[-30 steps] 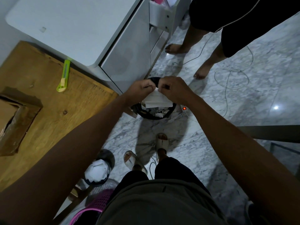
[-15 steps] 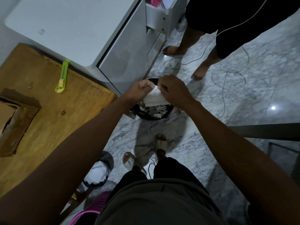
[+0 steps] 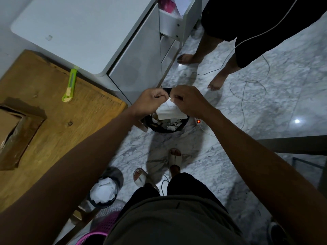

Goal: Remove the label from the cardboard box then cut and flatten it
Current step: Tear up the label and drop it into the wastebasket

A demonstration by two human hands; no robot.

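Both my hands hold a white paper label point(image 3: 169, 110) above a black waste bin point(image 3: 167, 129) on the floor. My left hand point(image 3: 150, 101) pinches its top left edge, and my right hand point(image 3: 190, 100) pinches the top right. The label hangs down between them, creased. The cardboard box point(image 3: 16, 131) lies at the left edge on a wooden table point(image 3: 58, 124), apart from both hands. A green utility knife point(image 3: 70, 85) lies on the table near its far edge.
A white cabinet point(image 3: 85, 38) stands behind the table. Another person's bare feet point(image 3: 215, 82) stand on the marble floor beyond the bin, with cables and a power strip point(image 3: 198, 121) nearby. A second small bin point(image 3: 104, 190) and a pink basket point(image 3: 100, 230) sit near my feet.
My hands have stayed over the black bin with the label. The label's top edge now shows bunched between my fingers, and my hands sit slightly farther apart.
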